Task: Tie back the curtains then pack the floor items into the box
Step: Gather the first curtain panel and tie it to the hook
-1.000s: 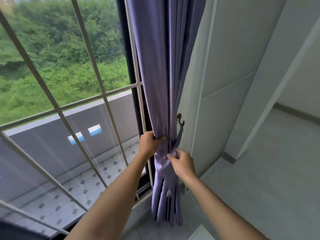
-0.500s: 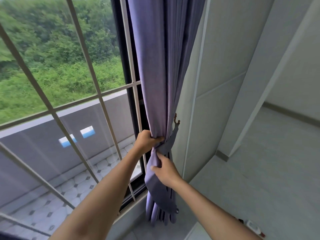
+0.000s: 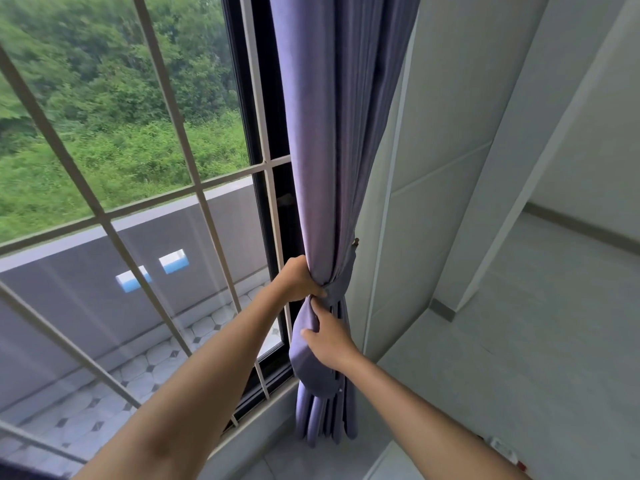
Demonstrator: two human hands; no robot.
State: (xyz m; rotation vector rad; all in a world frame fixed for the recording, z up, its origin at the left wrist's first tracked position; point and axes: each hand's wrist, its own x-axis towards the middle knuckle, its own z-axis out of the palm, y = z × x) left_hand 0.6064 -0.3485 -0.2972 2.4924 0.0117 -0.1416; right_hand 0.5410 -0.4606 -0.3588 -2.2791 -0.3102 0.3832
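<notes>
A purple curtain (image 3: 332, 140) hangs gathered at the right edge of the window. My left hand (image 3: 298, 279) grips the bunched fabric at waist height. Just below it, my right hand (image 3: 327, 339) holds a purple tieback band (image 3: 306, 362) that loops down in front of the curtain. The band's upper end (image 3: 344, 271) runs to a small wall hook (image 3: 355, 241) behind the curtain. The curtain's lower folds (image 3: 325, 420) hang to the floor.
A barred window (image 3: 145, 188) fills the left, with a balcony and greenery outside. A pale wall (image 3: 433, 168) stands right of the curtain. A small white and red object (image 3: 504, 452) lies on the floor at the lower right.
The view has shifted a little. My right hand has slid lower along the tieback band and holds its hanging loop, while my left hand keeps its grip on the gathered curtain.
</notes>
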